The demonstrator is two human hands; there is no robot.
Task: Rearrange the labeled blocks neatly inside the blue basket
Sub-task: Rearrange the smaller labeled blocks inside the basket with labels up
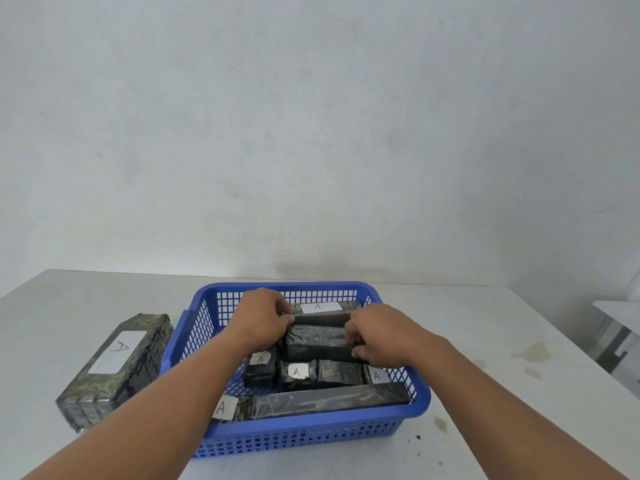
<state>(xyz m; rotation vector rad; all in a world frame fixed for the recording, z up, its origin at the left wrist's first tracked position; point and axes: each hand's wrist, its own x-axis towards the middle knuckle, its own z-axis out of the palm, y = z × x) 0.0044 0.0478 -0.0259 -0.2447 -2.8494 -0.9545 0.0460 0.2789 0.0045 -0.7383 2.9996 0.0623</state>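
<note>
A blue plastic basket point(304, 433) sits on the table in front of me. Inside lie several dark wrapped blocks with white "A" labels. My left hand point(258, 320) and my right hand point(379, 336) grip the two ends of one dark block point(317, 342) in the middle of the basket. Behind it a labeled block point(322, 311) lies along the far wall. Three small blocks point(298, 374) stand in a row nearer me, and a long block point(329, 400) lies along the near wall. A large labeled block point(116, 365) rests on the table left of the basket.
The grey table point(485, 341) has stains at the right near its edge. A plain wall rises behind the table. Part of another white surface point(620, 317) shows at the far right.
</note>
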